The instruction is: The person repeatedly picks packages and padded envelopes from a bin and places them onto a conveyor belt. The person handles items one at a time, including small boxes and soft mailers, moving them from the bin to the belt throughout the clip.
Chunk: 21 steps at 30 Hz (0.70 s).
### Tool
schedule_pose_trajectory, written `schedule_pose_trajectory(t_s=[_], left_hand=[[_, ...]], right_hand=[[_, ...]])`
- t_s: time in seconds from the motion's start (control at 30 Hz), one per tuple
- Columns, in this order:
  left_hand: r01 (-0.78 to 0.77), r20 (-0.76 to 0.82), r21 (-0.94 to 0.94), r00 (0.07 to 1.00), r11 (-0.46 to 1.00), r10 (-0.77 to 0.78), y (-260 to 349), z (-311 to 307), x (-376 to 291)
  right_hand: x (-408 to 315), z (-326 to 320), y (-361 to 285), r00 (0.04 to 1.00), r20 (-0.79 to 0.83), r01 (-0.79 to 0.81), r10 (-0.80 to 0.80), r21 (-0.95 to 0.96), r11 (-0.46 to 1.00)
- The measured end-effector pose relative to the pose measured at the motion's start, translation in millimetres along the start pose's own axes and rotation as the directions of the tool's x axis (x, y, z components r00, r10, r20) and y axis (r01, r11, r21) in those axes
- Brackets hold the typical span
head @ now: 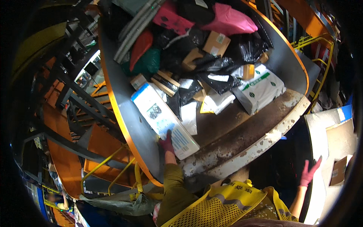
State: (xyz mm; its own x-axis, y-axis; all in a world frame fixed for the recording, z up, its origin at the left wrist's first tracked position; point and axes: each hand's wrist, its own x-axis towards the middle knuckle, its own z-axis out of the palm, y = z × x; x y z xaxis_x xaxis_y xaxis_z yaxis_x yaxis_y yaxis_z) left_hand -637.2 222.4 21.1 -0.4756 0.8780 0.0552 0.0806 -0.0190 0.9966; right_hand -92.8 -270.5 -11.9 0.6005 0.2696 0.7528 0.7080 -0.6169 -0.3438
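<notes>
My left hand (pixel 167 143), in a dark pink glove, lies against the side of a long white carton (pixel 166 122) with a blue end and printing on it. That carton leans along the left wall of a large grey chute (pixel 133 110) with an orange edge. Whether my fingers grip the carton cannot be told. On the right, my right hand (pixel 309 171), in a pink glove, is raised with fingers spread and nothing in it, in front of a lit white surface. Right of the carton are a white padded mailer (pixel 189 117) and a white package with a green stripe (pixel 258 88).
Black plastic parcels (pixel 249 52), pink bags (pixel 231 21) and brown boxes (pixel 217 44) pile up deeper in the chute. A worn metal lip (pixel 255 150) crosses its near edge. Yellow railings (pixel 329 65) flank it. A brown box (pixel 339 171) sits far right. Another person (pixel 63 203) is at lower left.
</notes>
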Motion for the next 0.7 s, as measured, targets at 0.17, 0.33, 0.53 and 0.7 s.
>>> schedule_pose_trajectory(t_s=[0.17,0.33,0.53,0.7], left_hand=[[-0.075,0.301,0.099,0.953,0.992,0.042,48.0,13.2,-44.0],[0.204,0.497,-0.445,0.866,0.872,0.051,67.8,89.3,-183.4],[0.671,0.908,-0.295,0.418,0.681,-0.018,72.7,129.2,-290.7],[0.807,0.974,-0.222,0.208,0.547,0.09,59.0,191.9,-235.7]], right_hand=[[-13.4,40.8,-192.9,0.871,0.49,-0.32,-0.043,0.63,0.708],[-14.6,41.9,-284.5,0.624,0.745,-0.696,-0.236,0.667,0.266],[-4.1,1.0,-198.4,0.513,0.846,-0.761,0.143,0.526,-0.38],[-10.1,-64.9,-46.7,0.512,0.756,-0.841,0.407,0.538,0.059]])
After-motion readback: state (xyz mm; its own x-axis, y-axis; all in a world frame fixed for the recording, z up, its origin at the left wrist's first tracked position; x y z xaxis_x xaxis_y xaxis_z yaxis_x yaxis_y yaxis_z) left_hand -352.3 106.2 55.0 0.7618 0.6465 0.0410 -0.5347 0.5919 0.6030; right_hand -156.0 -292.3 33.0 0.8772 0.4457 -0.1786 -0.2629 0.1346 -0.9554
